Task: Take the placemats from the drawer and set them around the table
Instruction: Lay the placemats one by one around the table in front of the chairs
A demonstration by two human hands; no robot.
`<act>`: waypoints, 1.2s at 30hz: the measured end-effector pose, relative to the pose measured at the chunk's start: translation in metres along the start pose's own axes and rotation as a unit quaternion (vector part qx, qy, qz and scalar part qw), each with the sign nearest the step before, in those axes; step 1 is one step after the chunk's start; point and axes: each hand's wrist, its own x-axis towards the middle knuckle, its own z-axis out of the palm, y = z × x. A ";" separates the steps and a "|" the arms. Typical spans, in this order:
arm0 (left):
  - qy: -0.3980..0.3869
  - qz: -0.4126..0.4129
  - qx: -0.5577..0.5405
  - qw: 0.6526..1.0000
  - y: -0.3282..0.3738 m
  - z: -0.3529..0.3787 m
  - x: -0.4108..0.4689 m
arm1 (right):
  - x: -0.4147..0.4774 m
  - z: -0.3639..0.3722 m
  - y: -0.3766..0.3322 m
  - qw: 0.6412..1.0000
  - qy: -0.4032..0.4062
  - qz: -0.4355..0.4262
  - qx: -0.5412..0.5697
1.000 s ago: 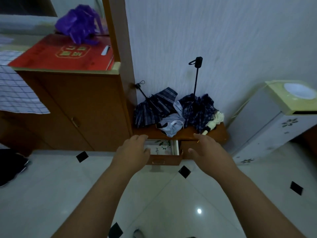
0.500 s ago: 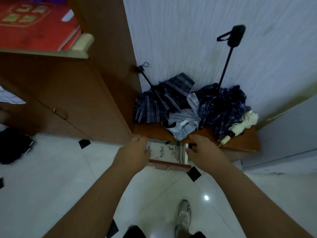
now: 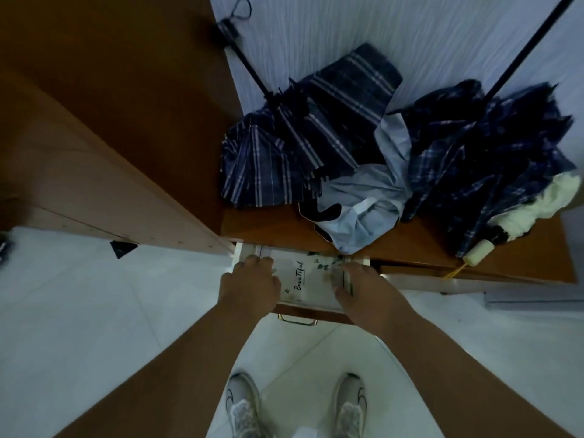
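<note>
A low wooden drawer (image 3: pixel 311 309) stands pulled open, with a brass handle (image 3: pixel 297 320) on its front. Inside lie white placemats (image 3: pixel 308 279) printed with green leaves and dark script. My left hand (image 3: pixel 249 284) reaches into the drawer, its fingers curled down over the left edge of the placemats. At their right edge is my right hand (image 3: pixel 369 294), fingers along the side and thumb on top of the stack. How many mats there are is hidden.
The low cabinet top (image 3: pixel 410 248) above the drawer carries plaid umbrellas (image 3: pixel 300 137), a pale blue cloth (image 3: pixel 357 203) and a cream folded umbrella (image 3: pixel 537 210). A tall wooden cupboard (image 3: pixel 110 121) stands to the left. My shoes (image 3: pixel 243 403) are on the white tiled floor.
I have stepped closer and bent over the drawer. Both hands went from hovering at the drawer's rim down onto the side edges of the placemats.
</note>
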 end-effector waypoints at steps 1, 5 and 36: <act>-0.016 -0.010 0.001 1.000 -0.004 0.011 0.012 | 0.012 0.008 0.003 1.000 -0.002 0.011 0.006; -0.090 -0.038 -0.019 0.995 -0.019 0.051 0.054 | 0.052 0.033 0.015 0.999 -0.007 0.038 0.020; -0.155 -0.224 -0.598 0.753 0.005 -0.023 0.038 | 0.037 0.014 0.005 0.982 0.005 0.101 0.157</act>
